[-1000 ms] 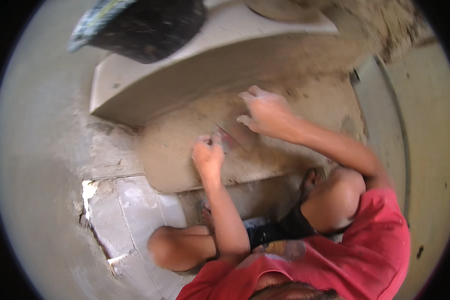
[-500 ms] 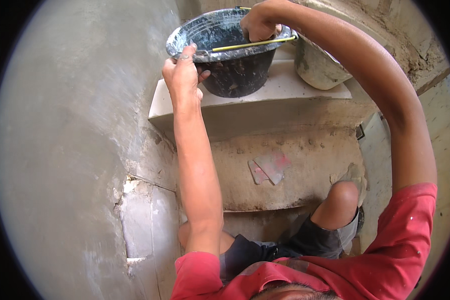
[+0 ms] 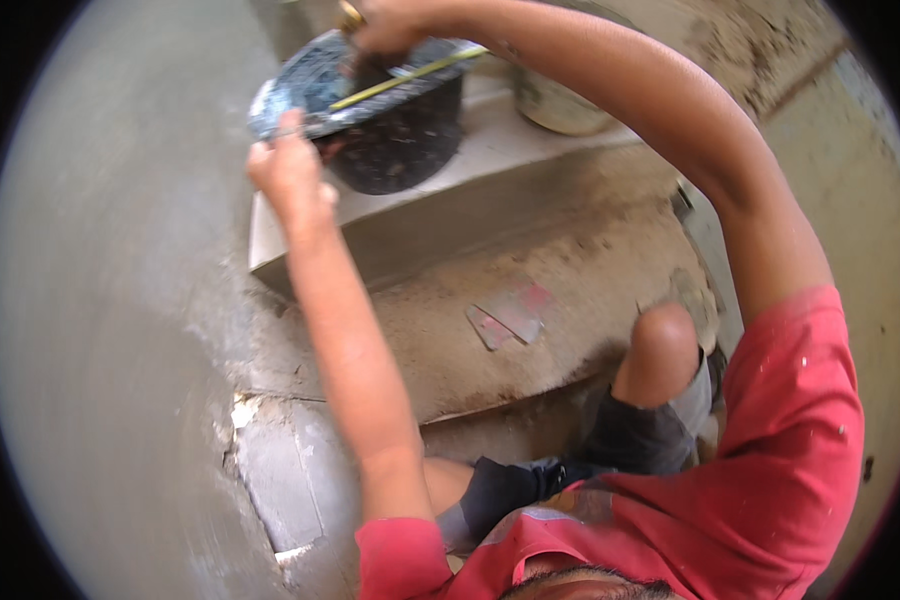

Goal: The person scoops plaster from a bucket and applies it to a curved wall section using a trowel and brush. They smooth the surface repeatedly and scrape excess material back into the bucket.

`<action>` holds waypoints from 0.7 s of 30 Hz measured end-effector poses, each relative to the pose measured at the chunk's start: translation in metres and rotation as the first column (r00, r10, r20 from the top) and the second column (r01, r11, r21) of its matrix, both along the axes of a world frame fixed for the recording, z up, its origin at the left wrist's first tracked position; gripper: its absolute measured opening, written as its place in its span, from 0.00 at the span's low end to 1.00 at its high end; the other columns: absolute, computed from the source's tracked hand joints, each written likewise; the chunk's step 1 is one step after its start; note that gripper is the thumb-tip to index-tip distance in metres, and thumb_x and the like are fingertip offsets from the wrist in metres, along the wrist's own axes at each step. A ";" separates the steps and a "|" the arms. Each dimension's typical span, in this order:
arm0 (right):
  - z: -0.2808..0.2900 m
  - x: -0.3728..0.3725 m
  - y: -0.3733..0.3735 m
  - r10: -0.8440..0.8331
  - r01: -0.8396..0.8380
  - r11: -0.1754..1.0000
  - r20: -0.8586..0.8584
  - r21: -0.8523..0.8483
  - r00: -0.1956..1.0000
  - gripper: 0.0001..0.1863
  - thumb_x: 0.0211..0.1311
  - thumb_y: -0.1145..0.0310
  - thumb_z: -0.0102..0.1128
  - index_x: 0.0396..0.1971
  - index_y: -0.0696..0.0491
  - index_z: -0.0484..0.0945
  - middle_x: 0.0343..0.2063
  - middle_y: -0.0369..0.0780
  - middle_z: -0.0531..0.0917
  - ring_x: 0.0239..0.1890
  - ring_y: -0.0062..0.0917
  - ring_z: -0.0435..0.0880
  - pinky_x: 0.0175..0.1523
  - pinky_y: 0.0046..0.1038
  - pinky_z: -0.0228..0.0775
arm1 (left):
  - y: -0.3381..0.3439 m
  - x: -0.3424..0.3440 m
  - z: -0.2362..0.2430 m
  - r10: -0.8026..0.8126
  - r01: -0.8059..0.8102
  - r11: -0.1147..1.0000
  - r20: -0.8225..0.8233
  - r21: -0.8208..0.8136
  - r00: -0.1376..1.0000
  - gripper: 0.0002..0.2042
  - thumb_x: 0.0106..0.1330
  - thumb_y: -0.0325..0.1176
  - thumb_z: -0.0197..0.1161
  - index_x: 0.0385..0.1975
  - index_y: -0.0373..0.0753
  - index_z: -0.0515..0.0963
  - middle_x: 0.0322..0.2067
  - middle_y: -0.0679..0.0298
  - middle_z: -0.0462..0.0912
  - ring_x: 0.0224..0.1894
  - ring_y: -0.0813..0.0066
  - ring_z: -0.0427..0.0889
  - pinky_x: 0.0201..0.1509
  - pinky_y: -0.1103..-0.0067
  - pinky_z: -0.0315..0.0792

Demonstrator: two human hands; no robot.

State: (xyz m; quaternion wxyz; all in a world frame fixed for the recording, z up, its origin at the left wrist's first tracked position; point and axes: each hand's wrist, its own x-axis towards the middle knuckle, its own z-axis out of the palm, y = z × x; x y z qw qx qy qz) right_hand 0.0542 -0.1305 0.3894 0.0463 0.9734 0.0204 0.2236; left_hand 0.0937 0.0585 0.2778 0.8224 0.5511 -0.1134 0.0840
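Observation:
A black bucket point(image 3: 400, 150), its rim and inside crusted with pale grey, stands tilted on a ledge. Its yellow-sleeved wire handle point(image 3: 400, 82) lies across the near rim. My left hand point(image 3: 292, 172) grips the rim at the left, thumb on top and fingers below. Over the far side of the opening is my right hand point(image 3: 388, 25), closed and blurred. A rounded yellowish end, like a tool's handle, sticks out of that fist, and a dark grey smear shows beneath it inside the bucket. What the tool is cannot be made out.
The bucket rests on a pale ledge point(image 3: 490, 165), beside a second, dirty whitish bucket point(image 3: 562, 105). Below lie flat grey-and-pink pieces point(image 3: 510, 315) on a dusty brown step point(image 3: 590, 260). A smooth grey plastered wall point(image 3: 110, 300) rises at left, with broken edges near a bare patch point(image 3: 280, 470).
The whole view has shifted and turned. My right hand has lifted from inside the bucket to above its far rim, and a yellowish end now shows at the fist. My left hand keeps its grip.

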 end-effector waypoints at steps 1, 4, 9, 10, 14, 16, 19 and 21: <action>0.008 -0.021 -0.012 0.027 -0.018 0.946 -0.025 0.325 0.999 0.23 0.67 0.55 0.70 0.49 0.61 0.87 0.40 0.51 0.90 0.45 0.39 0.91 0.47 0.39 0.84 | 0.000 0.002 -0.001 0.008 -0.008 1.000 -0.010 0.014 1.000 0.13 0.70 0.31 0.71 0.43 0.26 0.81 0.38 0.54 0.86 0.33 0.65 0.89 0.29 0.70 0.88; 0.006 -0.089 -0.023 0.090 -0.287 0.833 0.396 0.473 0.914 0.22 0.73 0.54 0.67 0.46 0.63 0.87 0.37 0.49 0.90 0.40 0.33 0.91 0.44 0.36 0.84 | 0.002 0.006 -0.002 0.013 -0.013 1.000 -0.006 0.023 1.000 0.15 0.72 0.33 0.71 0.46 0.26 0.80 0.40 0.52 0.86 0.33 0.65 0.88 0.31 0.69 0.89; -0.013 -0.219 -0.057 -0.214 -0.714 0.144 0.726 0.686 0.654 0.19 0.76 0.60 0.67 0.45 0.65 0.86 0.36 0.47 0.89 0.35 0.26 0.90 0.41 0.26 0.85 | 0.016 -0.027 -0.015 -0.069 0.069 0.998 -0.060 -0.004 0.996 0.20 0.83 0.50 0.55 0.51 0.35 0.77 0.36 0.64 0.75 0.32 0.75 0.76 0.44 0.63 0.88; -0.028 -0.247 -0.066 -0.230 -0.761 0.162 0.774 0.628 0.590 0.18 0.74 0.62 0.68 0.44 0.65 0.87 0.36 0.47 0.89 0.35 0.26 0.90 0.42 0.25 0.86 | 0.020 -0.041 -0.023 -0.106 0.106 0.994 -0.050 -0.005 0.993 0.19 0.84 0.49 0.54 0.51 0.36 0.77 0.37 0.64 0.75 0.34 0.75 0.76 0.44 0.64 0.87; -0.115 -0.353 -0.093 -0.333 -0.770 0.238 0.794 0.592 0.508 0.21 0.72 0.61 0.69 0.51 0.66 0.84 0.43 0.52 0.90 0.44 0.40 0.92 0.46 0.35 0.89 | 0.005 -0.109 -0.090 -0.294 0.241 0.906 0.109 0.347 0.950 0.17 0.86 0.44 0.53 0.55 0.35 0.77 0.41 0.61 0.79 0.41 0.69 0.82 0.46 0.67 0.85; -0.182 -0.379 -0.100 -0.539 -0.732 0.254 0.721 0.632 0.435 0.18 0.69 0.64 0.71 0.50 0.62 0.87 0.43 0.50 0.91 0.37 0.38 0.93 0.43 0.37 0.88 | -0.018 -0.139 -0.130 -0.445 0.072 0.724 0.385 0.686 0.808 0.16 0.81 0.34 0.58 0.62 0.35 0.78 0.56 0.52 0.84 0.58 0.59 0.86 0.62 0.65 0.82; -0.276 -0.371 -0.102 -0.670 -0.529 0.420 0.645 0.738 0.368 0.11 0.68 0.72 0.72 0.47 0.59 0.88 0.42 0.46 0.92 0.36 0.35 0.94 0.45 0.38 0.87 | -0.058 -0.149 -0.171 -0.738 -0.479 0.406 0.589 0.778 0.331 0.35 0.68 0.26 0.64 0.78 0.40 0.66 0.77 0.50 0.67 0.80 0.50 0.65 0.84 0.58 0.58; -0.319 -0.340 -0.103 -0.463 -0.034 0.860 0.808 0.509 0.366 0.13 0.64 0.73 0.75 0.47 0.58 0.88 0.43 0.45 0.91 0.42 0.35 0.93 0.48 0.37 0.87 | -0.078 -0.145 -0.191 -0.827 -0.604 0.276 0.504 0.748 0.246 0.41 0.64 0.26 0.65 0.81 0.42 0.62 0.81 0.55 0.61 0.83 0.55 0.58 0.86 0.57 0.55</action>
